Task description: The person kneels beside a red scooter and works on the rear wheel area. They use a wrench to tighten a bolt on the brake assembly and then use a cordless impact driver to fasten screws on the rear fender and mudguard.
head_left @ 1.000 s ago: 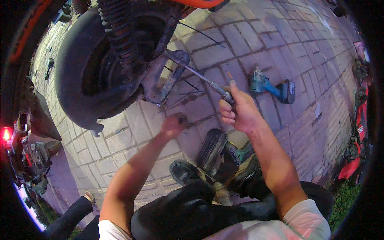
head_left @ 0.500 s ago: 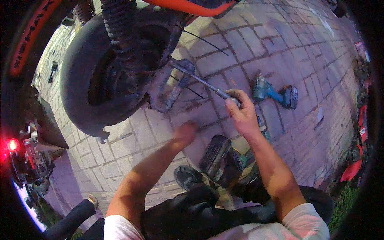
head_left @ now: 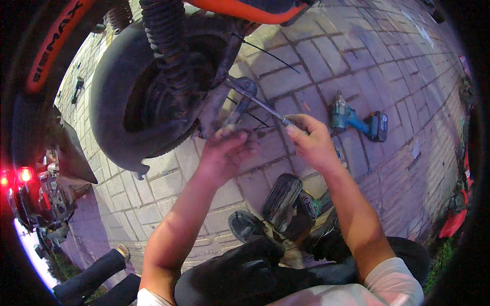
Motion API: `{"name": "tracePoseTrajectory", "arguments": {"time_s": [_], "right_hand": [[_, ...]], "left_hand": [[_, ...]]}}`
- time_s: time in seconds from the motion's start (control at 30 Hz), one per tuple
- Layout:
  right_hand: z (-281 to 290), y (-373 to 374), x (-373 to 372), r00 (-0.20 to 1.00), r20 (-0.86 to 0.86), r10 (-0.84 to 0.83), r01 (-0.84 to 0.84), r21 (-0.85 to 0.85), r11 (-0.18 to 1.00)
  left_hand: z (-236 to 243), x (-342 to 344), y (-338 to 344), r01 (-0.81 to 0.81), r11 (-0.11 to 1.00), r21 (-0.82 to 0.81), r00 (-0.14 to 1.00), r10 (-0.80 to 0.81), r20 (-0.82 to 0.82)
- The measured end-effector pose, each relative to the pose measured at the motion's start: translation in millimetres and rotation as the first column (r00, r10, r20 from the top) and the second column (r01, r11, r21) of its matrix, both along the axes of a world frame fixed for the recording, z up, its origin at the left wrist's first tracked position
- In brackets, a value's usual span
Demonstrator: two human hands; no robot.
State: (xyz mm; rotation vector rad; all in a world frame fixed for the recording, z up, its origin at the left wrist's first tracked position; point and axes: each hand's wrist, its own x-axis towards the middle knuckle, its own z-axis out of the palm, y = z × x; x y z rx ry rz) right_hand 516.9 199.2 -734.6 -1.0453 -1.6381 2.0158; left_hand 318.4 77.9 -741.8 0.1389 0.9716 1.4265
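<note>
My right hand (head_left: 306, 137) grips the handle of a long metal tool (head_left: 255, 99), whose shaft runs to a dark bracket (head_left: 222, 97) beside the scooter's wheel (head_left: 109, 102). Just under that bracket is my left hand (head_left: 227, 150), its fingers spread and slightly curled; I cannot make out whether they touch the bracket's lower end. A black rubber bellows (head_left: 163, 41) stands over the wheel, below orange bodywork (head_left: 255, 11). A teal impact driver (head_left: 357, 122) with a battery lies on the paving right of my right hand.
Near my shoe (head_left: 245, 224) lie a dark rubber-like part (head_left: 280, 201) and a green power tool (head_left: 311, 204). A parked vehicle with red lights (head_left: 25, 173) and another person's dark-trousered legs (head_left: 92, 275) are at the left. Red objects (head_left: 451, 222) line the right edge by grass.
My left hand has risen from low over the paving to just below the bracket. My right hand still holds the tool, and the whole view has shifted slightly.
</note>
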Motion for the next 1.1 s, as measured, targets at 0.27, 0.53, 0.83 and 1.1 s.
{"name": "tracePoseTrajectory", "arguments": {"time_s": [0.27,0.53,0.83,1.1], "right_hand": [[21,16,6,0.999,0.037,-0.027,0.035,-0.254,0.966],[21,-2,18,0.977,0.111,0.184,-0.199,0.141,0.970],[12,-13,15,0.992,0.007,0.124,-0.123,-0.059,0.991],[5,-18,8,0.989,-0.132,0.062,-0.116,-0.455,0.883]], "left_hand": [[11,-23,-8,-0.244,0.958,0.150,0.966,0.227,0.121],[9,-23,0,-0.351,0.928,0.123,0.928,0.328,0.177],[15,-30,-5,-0.294,0.937,0.188,0.956,0.289,0.052],[15,-34,-11,-0.307,0.928,0.212,0.939,0.331,-0.089]]}}
